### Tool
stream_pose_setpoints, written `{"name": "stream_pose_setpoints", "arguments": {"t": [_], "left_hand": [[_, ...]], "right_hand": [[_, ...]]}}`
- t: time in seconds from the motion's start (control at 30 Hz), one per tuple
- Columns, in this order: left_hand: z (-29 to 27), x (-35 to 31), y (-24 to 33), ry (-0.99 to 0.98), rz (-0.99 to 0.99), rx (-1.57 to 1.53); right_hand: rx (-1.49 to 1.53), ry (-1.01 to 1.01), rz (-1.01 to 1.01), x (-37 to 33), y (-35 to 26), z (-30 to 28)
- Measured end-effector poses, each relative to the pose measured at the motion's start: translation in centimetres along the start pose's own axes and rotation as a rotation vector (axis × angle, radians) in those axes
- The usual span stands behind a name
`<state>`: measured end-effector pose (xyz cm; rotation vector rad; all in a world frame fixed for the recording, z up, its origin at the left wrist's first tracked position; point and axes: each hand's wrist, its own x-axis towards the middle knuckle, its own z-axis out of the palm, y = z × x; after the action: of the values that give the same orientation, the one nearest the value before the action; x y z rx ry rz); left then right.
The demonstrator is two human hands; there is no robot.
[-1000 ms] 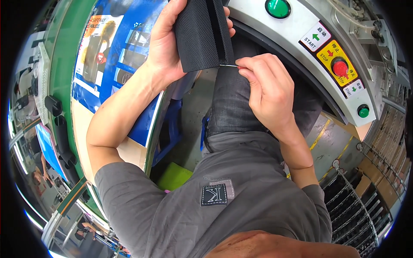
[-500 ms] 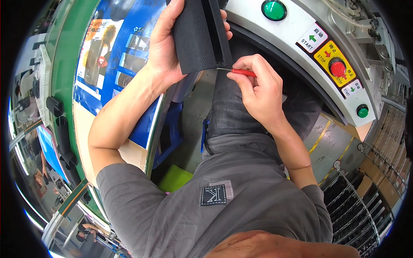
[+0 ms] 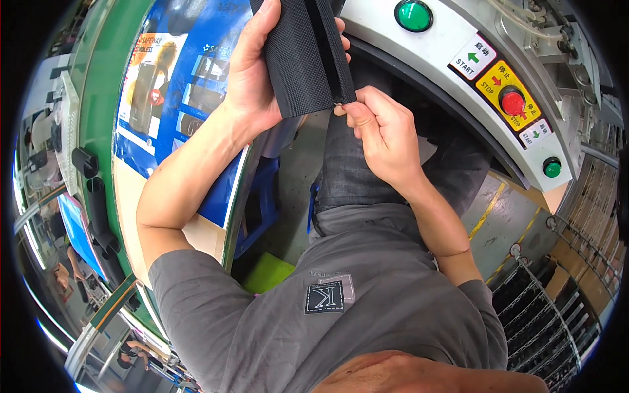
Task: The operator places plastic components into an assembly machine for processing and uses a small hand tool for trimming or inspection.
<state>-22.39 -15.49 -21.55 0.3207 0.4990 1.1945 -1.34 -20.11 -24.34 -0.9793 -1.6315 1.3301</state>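
My left hand [image 3: 250, 78] is closed around a long black piece with a textured, woven-looking surface [image 3: 295, 65], thumb on its near face and fingertips showing past its right edge. A smooth darker strip runs lengthwise along the piece, near its right side. At the lower right corner, my right hand [image 3: 388, 134] is closed in a pinch, its fingertips touching the end of the piece. Whatever lies inside that pinch is hidden by the fingers; no red handle shows now.
On the left stands a green-edged table [image 3: 98, 85] with a blue printed sheet [image 3: 173, 33]. A curved grey machine panel [image 3: 445, 49] on the right carries green buttons [image 3: 414, 15] and a red button [image 3: 512, 102]. Wire racks [image 3: 544, 314] stand at lower right.
My right hand has moved slightly up and left, onto the corner of the black piece. The red-handled thin tool it held is no longer visible. My left hand keeps its hold.
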Motion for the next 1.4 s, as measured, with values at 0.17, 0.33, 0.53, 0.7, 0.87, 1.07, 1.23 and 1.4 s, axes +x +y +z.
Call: {"name": "stream_pose_setpoints", "arguments": {"t": [0.17, 0.33, 0.53, 0.7, 0.87, 1.07, 1.23, 1.4], "left_hand": [[-0.1, 0.2, -0.1, 0.008, 0.001, -0.029], [0.0, 0.3, 0.0, 0.018, 0.007, -0.048], [0.2, 0.4, 0.0, 0.026, 0.014, -0.046], [0.0, 0.2, -0.1, 0.036, 0.016, -0.039], [-0.1, 0.3, -0.1, 0.022, 0.009, -0.032], [-0.1, 0.4, -0.1, 0.039, 0.003, -0.003], [0.2, 0.2, 0.1, 0.072, 0.008, 0.020], [0.1, 0.4, 0.0, 0.065, 0.011, 0.032]], "right_hand": [[-0.076, 0.043, -0.074, -0.7, -0.3, -0.8], [-0.292, 0.140, -0.233, -0.9, -0.3, -1.5], [-0.433, 0.158, -0.288, -1.0, -0.3, -1.4], [-0.473, 0.092, -0.292, -0.4, -0.1, -1.7], [-0.479, 0.043, -0.296, 0.3, 0.1, -1.8], [-0.471, 0.033, -0.329, 0.7, 0.5, -1.8], [-0.438, 0.024, -0.349, 0.8, 0.4, -1.5], [-0.409, 0.023, -0.280, 0.8, -0.3, -1.5]]}}
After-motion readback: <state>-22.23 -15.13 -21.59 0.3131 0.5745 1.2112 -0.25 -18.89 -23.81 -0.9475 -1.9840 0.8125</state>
